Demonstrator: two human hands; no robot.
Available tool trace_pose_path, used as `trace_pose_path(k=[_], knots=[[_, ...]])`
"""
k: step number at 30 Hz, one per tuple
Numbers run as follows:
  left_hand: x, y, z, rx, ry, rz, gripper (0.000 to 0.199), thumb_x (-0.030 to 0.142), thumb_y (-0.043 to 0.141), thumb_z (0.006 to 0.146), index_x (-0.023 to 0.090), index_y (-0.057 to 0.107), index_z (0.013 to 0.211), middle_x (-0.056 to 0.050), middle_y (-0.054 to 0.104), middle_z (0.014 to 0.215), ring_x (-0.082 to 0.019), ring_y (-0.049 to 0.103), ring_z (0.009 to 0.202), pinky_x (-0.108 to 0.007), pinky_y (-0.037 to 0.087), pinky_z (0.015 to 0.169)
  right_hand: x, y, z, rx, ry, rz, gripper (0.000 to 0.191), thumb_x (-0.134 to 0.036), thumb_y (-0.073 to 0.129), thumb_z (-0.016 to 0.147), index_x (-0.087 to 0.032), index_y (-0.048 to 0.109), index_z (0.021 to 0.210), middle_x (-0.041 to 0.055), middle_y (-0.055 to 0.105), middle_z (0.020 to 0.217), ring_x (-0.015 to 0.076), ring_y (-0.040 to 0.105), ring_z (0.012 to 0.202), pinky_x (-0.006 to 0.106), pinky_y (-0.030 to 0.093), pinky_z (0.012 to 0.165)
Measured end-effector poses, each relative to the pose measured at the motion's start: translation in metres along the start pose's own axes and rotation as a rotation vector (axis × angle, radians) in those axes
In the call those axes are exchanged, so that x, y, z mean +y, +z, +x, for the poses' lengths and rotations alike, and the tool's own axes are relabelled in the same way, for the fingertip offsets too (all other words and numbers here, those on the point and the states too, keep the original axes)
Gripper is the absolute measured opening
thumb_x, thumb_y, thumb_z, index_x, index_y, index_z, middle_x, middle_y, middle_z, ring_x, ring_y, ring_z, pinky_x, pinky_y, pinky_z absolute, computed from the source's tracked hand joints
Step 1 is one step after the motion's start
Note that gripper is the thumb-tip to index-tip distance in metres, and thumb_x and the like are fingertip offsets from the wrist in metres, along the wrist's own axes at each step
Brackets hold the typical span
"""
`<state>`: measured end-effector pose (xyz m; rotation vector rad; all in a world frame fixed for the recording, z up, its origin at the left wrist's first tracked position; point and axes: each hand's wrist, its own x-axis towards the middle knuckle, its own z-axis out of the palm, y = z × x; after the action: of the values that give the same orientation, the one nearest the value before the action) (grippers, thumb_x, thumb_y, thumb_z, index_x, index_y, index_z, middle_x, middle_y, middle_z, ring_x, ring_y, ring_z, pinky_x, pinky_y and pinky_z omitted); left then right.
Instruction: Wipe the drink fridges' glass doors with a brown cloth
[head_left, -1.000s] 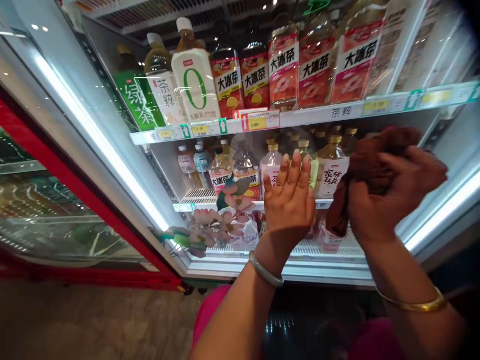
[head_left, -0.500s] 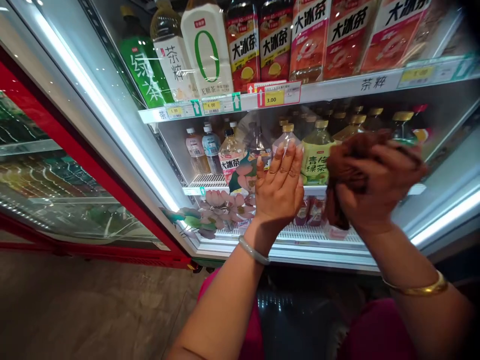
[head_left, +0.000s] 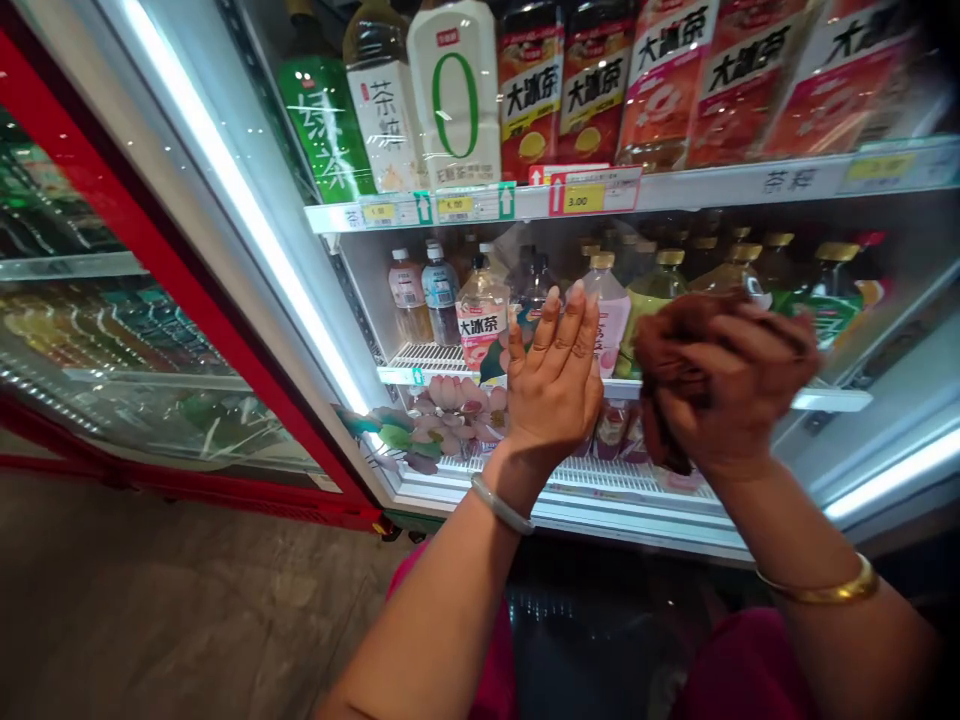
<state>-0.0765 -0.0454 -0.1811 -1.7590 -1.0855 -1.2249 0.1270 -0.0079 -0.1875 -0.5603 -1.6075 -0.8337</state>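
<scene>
My left hand is raised flat with its fingers stretched out, in front of the middle shelf of a drinks cooler, and holds nothing. It appears to rest against the glass door. To its right, my right hand is closed round a bunched brown cloth, part of which hangs down below the fingers. Flower decals on the glass lie left of my left hand. Behind the hands stand a pink-labelled bottle and a green-labelled bottle.
Large tea bottles line the upper shelf, which carries price tags. Small bottles stand at the left of the middle shelf. A red-framed cooler door is at the left, above the brown floor.
The view has shifted, so the shelves and bottles appear further right. My right hand has moved slightly left and down with the cloth. My left hand stays nearly where it was.
</scene>
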Motion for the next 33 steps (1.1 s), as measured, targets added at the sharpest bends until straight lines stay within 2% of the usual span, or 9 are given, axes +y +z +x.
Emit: trace_pose_path(k=[2,5,10,14,17,20,25,29,33], knots=[[-0.001,-0.003,-0.001,-0.017,-0.015,0.028,0.06,0.024,0.036,0.102,0.008,0.037,0.161,-0.015,0.047,0.165,-0.019,0.013,0.165,-0.049,-0.002,0.136,0.005,-0.001,0.009,0.062,0.166,-0.022,0.048,-0.033,0.074,0.079,-0.027,0.065,0.125,0.0092,0.061,0.134,0.0354,0.055,0.133,0.062,0.037,0.118],[-0.005,-0.006,-0.007,-0.064,-0.017,0.064,0.062,0.026,0.037,0.102,0.009,0.035,0.162,-0.014,0.044,0.167,-0.019,0.01,0.166,-0.05,0.0,0.136,-0.018,0.016,0.019,0.13,0.302,-0.002,0.053,-0.031,0.069,0.077,-0.024,0.065,0.129,0.0121,0.057,0.139,0.038,0.053,0.133,0.064,0.037,0.116],[-0.02,-0.014,-0.021,-0.104,0.016,0.115,0.059,0.022,0.038,0.1,0.005,0.042,0.157,-0.017,0.047,0.164,-0.018,0.013,0.165,-0.046,0.003,0.136,-0.07,0.049,0.017,0.118,0.111,0.112,0.044,-0.031,0.072,0.078,-0.024,0.067,0.121,0.0083,0.063,0.136,0.0324,0.054,0.135,0.059,0.04,0.118],[-0.029,-0.016,-0.024,-0.115,0.018,0.127,0.062,0.025,0.038,0.101,0.007,0.037,0.161,-0.015,0.043,0.168,-0.018,0.012,0.165,-0.043,0.004,0.136,-0.055,0.044,0.015,0.101,0.016,0.093,0.042,-0.027,0.078,0.074,-0.027,0.068,0.115,0.0052,0.066,0.13,0.0306,0.056,0.134,0.059,0.037,0.122],[-0.03,-0.015,-0.021,-0.093,-0.012,0.128,0.063,0.026,0.036,0.102,0.01,0.033,0.163,-0.012,0.039,0.171,-0.017,0.006,0.166,-0.043,0.002,0.136,-0.042,0.036,0.024,0.097,0.148,0.06,0.05,-0.028,0.076,0.072,-0.028,0.067,0.122,0.0071,0.063,0.135,0.0343,0.057,0.132,0.062,0.035,0.12],[-0.032,-0.015,-0.02,-0.062,-0.03,0.132,0.06,0.027,0.036,0.103,0.011,0.036,0.161,-0.012,0.041,0.169,-0.017,0.004,0.166,-0.047,-0.001,0.136,-0.06,0.044,0.03,0.12,0.264,0.075,0.057,-0.029,0.071,0.073,-0.026,0.065,0.129,0.01,0.059,0.139,0.0375,0.055,0.133,0.065,0.036,0.116],[-0.039,-0.018,-0.022,-0.049,0.006,0.116,0.049,0.023,0.041,0.101,0.01,0.057,0.146,-0.013,0.041,0.169,-0.018,0.008,0.165,-0.044,0.006,0.138,-0.094,0.067,0.023,0.149,0.179,0.125,0.04,-0.027,0.073,0.08,-0.029,0.068,0.12,0.0077,0.065,0.133,0.0342,0.059,0.13,0.064,0.041,0.115],[-0.041,-0.022,-0.021,-0.071,0.003,0.108,0.057,0.026,0.039,0.102,0.009,0.044,0.157,-0.011,0.042,0.168,-0.016,0.01,0.165,-0.042,0.008,0.138,-0.068,0.055,0.025,0.127,0.091,0.113,0.05,-0.029,0.081,0.073,-0.034,0.069,0.122,0.0033,0.067,0.13,0.0356,0.058,0.132,0.064,0.035,0.122],[-0.038,-0.021,-0.021,-0.088,-0.016,0.109,0.061,0.027,0.034,0.103,0.012,0.037,0.162,-0.007,0.04,0.17,-0.016,0.009,0.165,-0.043,0.008,0.137,-0.063,0.049,0.034,0.131,0.288,0.074,0.059,-0.026,0.073,0.076,-0.033,0.065,0.134,0.0073,0.06,0.141,0.0394,0.054,0.136,0.066,0.032,0.122]])
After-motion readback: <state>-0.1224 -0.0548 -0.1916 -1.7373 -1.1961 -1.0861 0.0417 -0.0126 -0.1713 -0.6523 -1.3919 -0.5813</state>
